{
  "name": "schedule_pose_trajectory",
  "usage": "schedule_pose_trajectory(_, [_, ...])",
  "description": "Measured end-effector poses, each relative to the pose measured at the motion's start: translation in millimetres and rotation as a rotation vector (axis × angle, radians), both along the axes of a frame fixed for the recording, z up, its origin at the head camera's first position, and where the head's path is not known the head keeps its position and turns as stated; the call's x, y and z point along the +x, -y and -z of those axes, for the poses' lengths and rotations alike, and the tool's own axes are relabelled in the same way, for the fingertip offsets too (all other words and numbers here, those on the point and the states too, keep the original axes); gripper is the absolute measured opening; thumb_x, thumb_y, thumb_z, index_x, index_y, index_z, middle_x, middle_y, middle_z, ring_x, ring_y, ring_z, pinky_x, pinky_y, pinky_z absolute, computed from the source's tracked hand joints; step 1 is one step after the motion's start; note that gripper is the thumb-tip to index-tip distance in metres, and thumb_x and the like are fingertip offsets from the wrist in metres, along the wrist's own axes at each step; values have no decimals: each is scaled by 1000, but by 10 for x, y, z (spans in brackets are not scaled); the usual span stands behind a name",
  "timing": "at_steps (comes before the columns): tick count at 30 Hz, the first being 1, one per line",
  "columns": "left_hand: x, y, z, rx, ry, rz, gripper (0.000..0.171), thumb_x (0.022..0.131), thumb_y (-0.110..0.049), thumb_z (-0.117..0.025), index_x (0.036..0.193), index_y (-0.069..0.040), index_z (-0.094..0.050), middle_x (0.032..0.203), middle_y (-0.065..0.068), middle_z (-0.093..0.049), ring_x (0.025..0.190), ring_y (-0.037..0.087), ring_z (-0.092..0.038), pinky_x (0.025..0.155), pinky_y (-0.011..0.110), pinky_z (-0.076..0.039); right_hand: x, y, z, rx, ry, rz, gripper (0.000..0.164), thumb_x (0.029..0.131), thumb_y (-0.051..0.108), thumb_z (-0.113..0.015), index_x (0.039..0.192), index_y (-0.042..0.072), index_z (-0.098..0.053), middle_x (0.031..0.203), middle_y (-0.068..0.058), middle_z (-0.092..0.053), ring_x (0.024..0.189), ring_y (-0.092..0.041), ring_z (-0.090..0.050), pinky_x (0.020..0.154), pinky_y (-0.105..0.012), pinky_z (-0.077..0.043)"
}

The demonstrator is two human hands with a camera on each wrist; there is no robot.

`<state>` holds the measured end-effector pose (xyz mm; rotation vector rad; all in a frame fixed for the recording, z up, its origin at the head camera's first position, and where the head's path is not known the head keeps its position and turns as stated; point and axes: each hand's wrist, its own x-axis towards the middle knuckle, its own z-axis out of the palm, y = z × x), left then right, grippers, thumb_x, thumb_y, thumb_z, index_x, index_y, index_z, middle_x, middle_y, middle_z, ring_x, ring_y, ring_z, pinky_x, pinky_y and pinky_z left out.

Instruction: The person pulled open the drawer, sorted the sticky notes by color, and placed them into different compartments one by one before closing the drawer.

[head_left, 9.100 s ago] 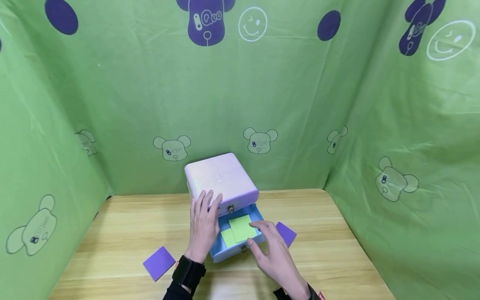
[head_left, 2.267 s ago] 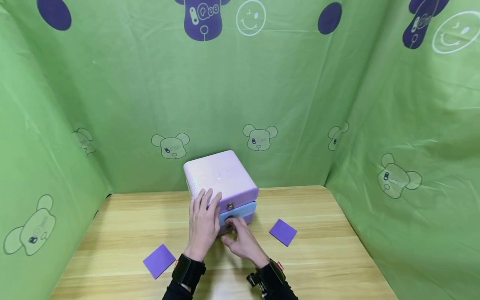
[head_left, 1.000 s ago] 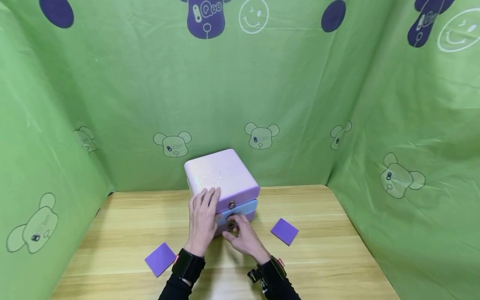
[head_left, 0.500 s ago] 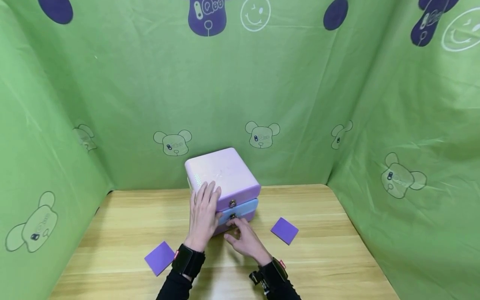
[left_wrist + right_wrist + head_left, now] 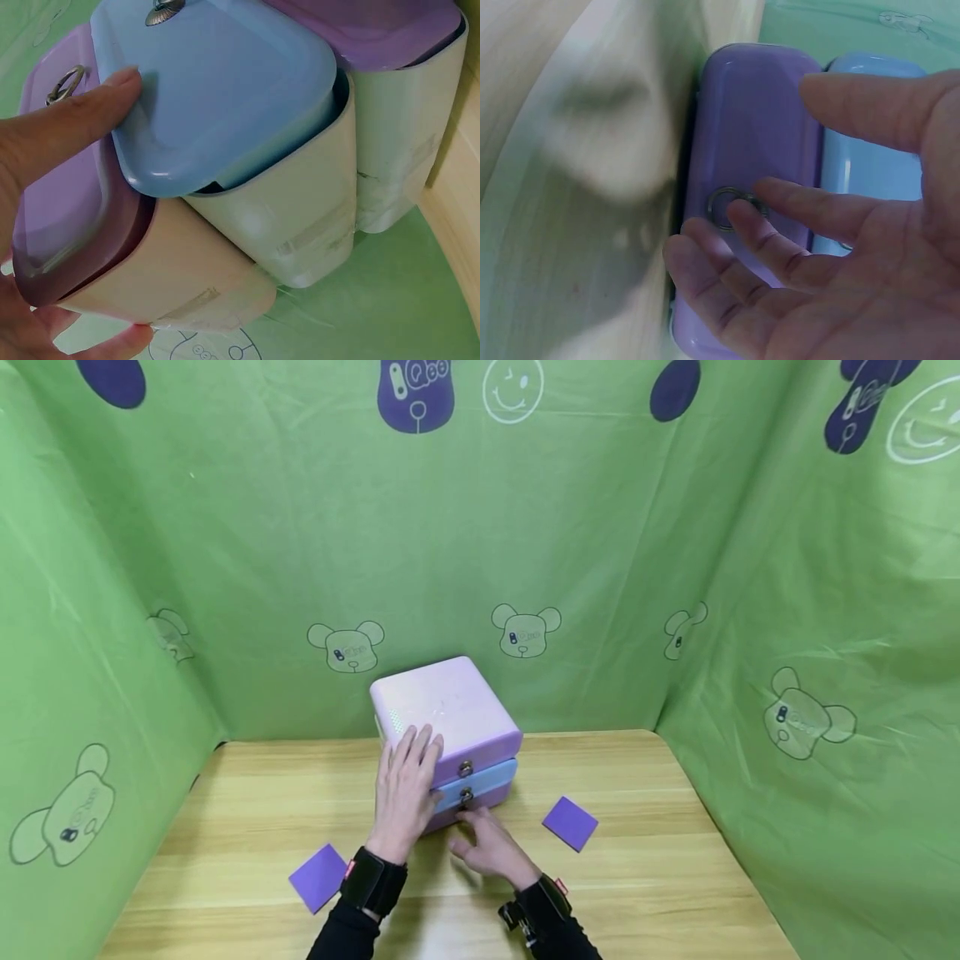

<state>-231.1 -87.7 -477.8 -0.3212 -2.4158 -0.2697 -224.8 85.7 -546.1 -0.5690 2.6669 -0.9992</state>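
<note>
One tabletop (image 5: 645, 868) carries the drawer box (image 5: 457, 702), clasped by the left grip (image 5: 402, 797). Before the slack, empty right grip (image 5: 491, 847): the lowest drawer (image 5: 754, 127) and its ring (image 5: 709, 206), contact unconfirmed. Judged step: opening that drawer; next move needed: hooking the ring.

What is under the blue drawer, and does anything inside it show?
A purple drawer with a ring lies under it, the right hand at the ring. The front of the blue drawer covers its inside, so any contents cannot be seen.
</note>
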Motion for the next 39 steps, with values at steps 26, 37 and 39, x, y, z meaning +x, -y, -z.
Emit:
schedule_pose_trajectory(26, [-94,-24,8,2,-112,7,60,72,-44,-85,121,-15,-67,130,7,-71,123,31,-64,102,56,-52,-69,-43,149,80,-29,7,68,90,24,-72,143,-10,-47,148,-35,-47,138,-52,-44,117,-65,-36])
schedule_pose_trajectory(37, [-104,-38,-28,22,-124,15,37,93,-38,-68,119,-13,-68,127,8,-72,122,34,-64,101,62,-51,-78,-52,166,88,-50,15,61,89,22,-72,140,-6,-54,142,-30,-53,133,-47,-49,115,-62,-40])
schedule_pose_trajectory(39, [-97,-38,-24,19,-126,10,35,94,-38,-67,119,-13,-68,127,8,-72,122,34,-64,101,63,-51,-77,-52,166,88,-53,16,60,89,21,-72,140,-5,-55,142,-30,-54,132,-48,-49,115,-62,-40])
